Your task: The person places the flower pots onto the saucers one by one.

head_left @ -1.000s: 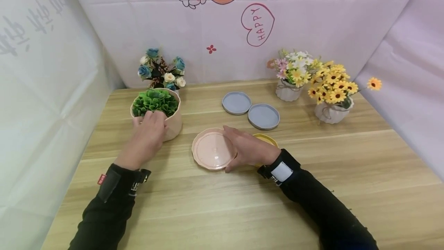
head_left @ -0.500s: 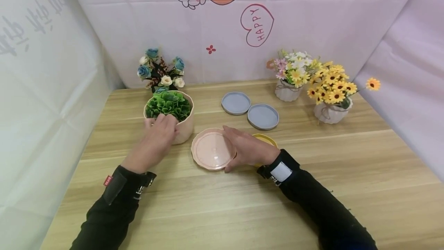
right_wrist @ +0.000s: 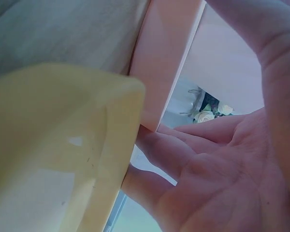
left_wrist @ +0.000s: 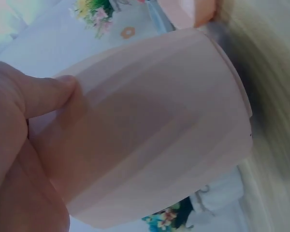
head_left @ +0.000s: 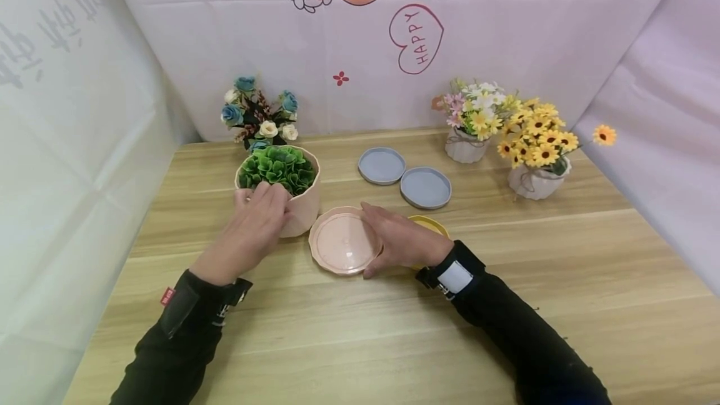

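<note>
My left hand (head_left: 253,224) grips the near rim of a pale pink flower pot (head_left: 306,208) with a leafy green plant (head_left: 281,167) in it. In the left wrist view the thumb (left_wrist: 50,94) presses on the wall of the pot, and the pot's base is close over the wooden table. Just right of the pot lies a round pink saucer (head_left: 342,242) with a wavy rim. My right hand (head_left: 407,239) spans the saucer's right edge, thumb at the near side and fingers at the far side. A yellow saucer (right_wrist: 48,140) sits behind that hand, partly hidden in the head view.
Two grey-blue round saucers (head_left: 382,165) lie farther back on the wooden table (head_left: 349,342). Blue and cream flowers (head_left: 261,111) stand behind the pot. At the back right are two white pots, one with mixed flowers (head_left: 478,111), one with yellow flowers (head_left: 540,136).
The left hand has moved the pot to the right, up beside the pink saucer, mostly in the first half second. The right hand and the saucers have stayed in place.
</note>
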`<state>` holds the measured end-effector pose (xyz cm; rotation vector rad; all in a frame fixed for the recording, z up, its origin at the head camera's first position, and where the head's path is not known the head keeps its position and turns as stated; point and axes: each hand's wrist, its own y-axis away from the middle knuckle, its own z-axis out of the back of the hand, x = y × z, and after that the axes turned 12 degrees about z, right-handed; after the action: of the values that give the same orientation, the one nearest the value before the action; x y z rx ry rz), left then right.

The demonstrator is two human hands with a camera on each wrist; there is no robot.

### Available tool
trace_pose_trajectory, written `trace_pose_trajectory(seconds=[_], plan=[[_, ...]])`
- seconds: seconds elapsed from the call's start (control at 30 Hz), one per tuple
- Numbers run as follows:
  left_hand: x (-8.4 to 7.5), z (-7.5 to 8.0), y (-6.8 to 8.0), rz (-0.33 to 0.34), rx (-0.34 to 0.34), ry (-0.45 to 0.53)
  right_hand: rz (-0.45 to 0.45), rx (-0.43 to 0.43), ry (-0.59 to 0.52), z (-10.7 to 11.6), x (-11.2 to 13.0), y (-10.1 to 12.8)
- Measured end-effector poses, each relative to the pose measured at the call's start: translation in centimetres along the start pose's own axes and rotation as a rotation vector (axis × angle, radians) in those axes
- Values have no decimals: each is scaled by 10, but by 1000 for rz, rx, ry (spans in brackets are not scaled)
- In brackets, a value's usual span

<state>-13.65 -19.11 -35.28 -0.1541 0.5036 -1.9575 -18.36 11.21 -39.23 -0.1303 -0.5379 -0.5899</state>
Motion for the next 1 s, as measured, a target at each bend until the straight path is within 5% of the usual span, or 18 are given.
trace_pose_trajectory(seconds=[0.43,0.8,1.0], plan=[[-26,15,-1,-48,8,5,33,-6,3,0,-3,1],[-49,-3,0,-186,-19,-7,60,-49,-124,17,-4,8],[-58,-10,3,-222,-43,17,42,-72,-41,36,0,16]])
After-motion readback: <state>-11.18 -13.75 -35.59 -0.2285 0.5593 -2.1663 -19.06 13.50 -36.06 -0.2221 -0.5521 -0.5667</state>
